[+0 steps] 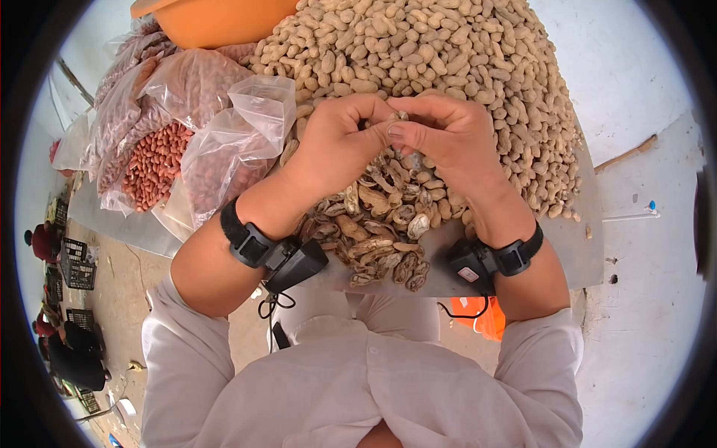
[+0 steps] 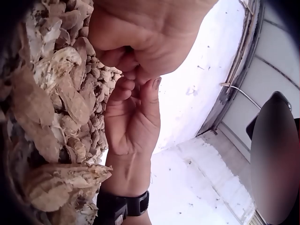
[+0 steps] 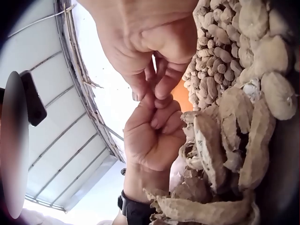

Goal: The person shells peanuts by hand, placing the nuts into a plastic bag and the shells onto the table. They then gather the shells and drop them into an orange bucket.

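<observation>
Left hand [image 1: 336, 142] and right hand [image 1: 452, 138], fingers curled nearly closed, pinch a small tan peanut pod [image 1: 402, 116] above the near edge of the large heap of tan unshelled peanuts [image 1: 448, 56]; broken brown shells [image 1: 373, 239] lie before the heap on the grey bench [image 1: 564, 257].

Left: black crates [image 1: 78, 269] on floor [image 1: 125, 269] — person in dark clothing [image 1: 77, 360] beside them. Right: white wall [image 1: 650, 306] — small blue item [image 1: 652, 205] on it.
</observation>
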`<state>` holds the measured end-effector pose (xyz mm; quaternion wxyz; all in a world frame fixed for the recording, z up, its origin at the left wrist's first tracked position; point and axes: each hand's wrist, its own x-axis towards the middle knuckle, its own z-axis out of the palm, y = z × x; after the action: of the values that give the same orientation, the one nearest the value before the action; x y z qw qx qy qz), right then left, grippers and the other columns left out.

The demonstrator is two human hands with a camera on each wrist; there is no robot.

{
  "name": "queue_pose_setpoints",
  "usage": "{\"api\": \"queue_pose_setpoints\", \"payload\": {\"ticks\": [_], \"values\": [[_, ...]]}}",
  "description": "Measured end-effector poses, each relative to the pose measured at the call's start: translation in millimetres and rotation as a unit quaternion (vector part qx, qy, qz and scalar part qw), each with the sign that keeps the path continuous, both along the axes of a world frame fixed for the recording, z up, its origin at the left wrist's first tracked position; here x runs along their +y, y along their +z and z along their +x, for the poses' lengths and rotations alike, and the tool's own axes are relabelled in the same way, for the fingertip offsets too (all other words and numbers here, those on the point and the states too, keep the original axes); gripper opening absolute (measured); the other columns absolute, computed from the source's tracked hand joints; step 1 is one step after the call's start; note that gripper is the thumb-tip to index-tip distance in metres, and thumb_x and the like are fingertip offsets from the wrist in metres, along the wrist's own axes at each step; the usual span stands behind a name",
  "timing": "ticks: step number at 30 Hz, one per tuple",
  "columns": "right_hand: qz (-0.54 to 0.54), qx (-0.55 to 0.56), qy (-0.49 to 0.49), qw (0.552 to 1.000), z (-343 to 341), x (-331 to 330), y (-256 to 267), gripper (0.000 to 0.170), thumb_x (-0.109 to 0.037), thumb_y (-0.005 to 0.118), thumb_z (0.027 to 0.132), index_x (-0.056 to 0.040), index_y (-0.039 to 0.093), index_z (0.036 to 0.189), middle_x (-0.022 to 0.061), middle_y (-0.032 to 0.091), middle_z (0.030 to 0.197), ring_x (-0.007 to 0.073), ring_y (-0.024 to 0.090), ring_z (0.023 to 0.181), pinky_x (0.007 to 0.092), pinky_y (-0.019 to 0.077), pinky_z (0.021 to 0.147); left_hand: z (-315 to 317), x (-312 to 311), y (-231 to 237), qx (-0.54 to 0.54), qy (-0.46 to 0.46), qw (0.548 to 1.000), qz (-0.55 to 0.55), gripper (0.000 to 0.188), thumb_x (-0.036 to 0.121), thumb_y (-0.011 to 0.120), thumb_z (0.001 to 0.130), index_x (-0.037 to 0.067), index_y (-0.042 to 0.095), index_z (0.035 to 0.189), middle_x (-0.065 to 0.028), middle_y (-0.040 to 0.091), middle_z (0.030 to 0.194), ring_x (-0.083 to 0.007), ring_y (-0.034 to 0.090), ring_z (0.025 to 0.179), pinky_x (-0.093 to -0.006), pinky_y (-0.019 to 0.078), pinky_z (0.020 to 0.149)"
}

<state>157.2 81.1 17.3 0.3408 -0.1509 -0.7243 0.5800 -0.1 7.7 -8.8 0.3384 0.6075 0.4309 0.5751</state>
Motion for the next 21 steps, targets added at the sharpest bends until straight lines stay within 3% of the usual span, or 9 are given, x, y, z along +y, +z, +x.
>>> {"api": "queue_pose_setpoints", "payload": {"ticks": [5, 11, 13, 16, 21], "values": [[-0.018, 0.034, 0.001, 0.999, -2, 3, -3, 0.026, -0.003, 0.070, 0.078, 0.0039, 0.063, 0.101, 0.0051, 0.065, 0.078, 0.0082, 0.059, 0.068, 0.0207, 0.0488, 0.061, -3, 1, 0, -0.199, -0.070, 0.975, -0.076, 0.014, 0.013, 0.059, 0.089, 0.001, 0.063, 0.083, 0.0001, 0.058, 0.069, -0.0054, 0.046, 0.059, -0.0198, 0.0367, 0.053], [0.011, 0.078, -0.005, 0.997, -2, 6, -8, 0.022, 0.002, 0.066, 0.078, 0.0019, 0.062, 0.100, 0.0053, 0.064, 0.085, 0.0092, 0.060, 0.073, 0.0219, 0.0512, 0.067, 1, 1, -2, -0.344, -0.084, 0.930, -0.095, 0.017, 0.017, 0.060, 0.090, 0.001, 0.063, 0.089, -0.0011, 0.057, 0.072, -0.0057, 0.044, 0.056, -0.0174, 0.0337, 0.048], [0.017, 0.154, -0.019, 0.988, -7, 6, -13, 0.021, 0.004, 0.065, 0.079, 0.0009, 0.062, 0.100, 0.0057, 0.064, 0.091, 0.0096, 0.061, 0.077, 0.0222, 0.0515, 0.069, 2, 2, 0, -0.370, -0.088, 0.920, -0.097, 0.015, 0.016, 0.057, 0.091, 0.001, 0.060, 0.092, -0.0021, 0.057, 0.076, -0.0050, 0.040, 0.056, -0.0168, 0.0331, 0.048], [0.033, 0.086, -0.014, 0.996, -3, 8, -8, 0.020, 0.005, 0.063, 0.079, 0.0000, 0.062, 0.098, 0.0066, 0.062, 0.097, 0.0105, 0.061, 0.081, 0.0228, 0.0516, 0.070, 0, 3, 0, -0.387, -0.124, 0.907, -0.107, 0.016, 0.016, 0.054, 0.093, 0.001, 0.057, 0.096, -0.0032, 0.057, 0.081, -0.0044, 0.038, 0.056, -0.0166, 0.0331, 0.048], [0.158, 0.102, -0.063, 0.980, -6, 7, -12, 0.022, 0.005, 0.061, 0.079, -0.0016, 0.063, 0.100, 0.0054, 0.063, 0.091, 0.0102, 0.062, 0.080, 0.0213, 0.0505, 0.069, -5, 6, -4, -0.399, -0.164, 0.893, -0.127, 0.017, 0.015, 0.049, 0.095, 0.000, 0.056, 0.099, -0.0048, 0.056, 0.083, -0.0050, 0.037, 0.056, -0.0172, 0.0332, 0.049]]}}
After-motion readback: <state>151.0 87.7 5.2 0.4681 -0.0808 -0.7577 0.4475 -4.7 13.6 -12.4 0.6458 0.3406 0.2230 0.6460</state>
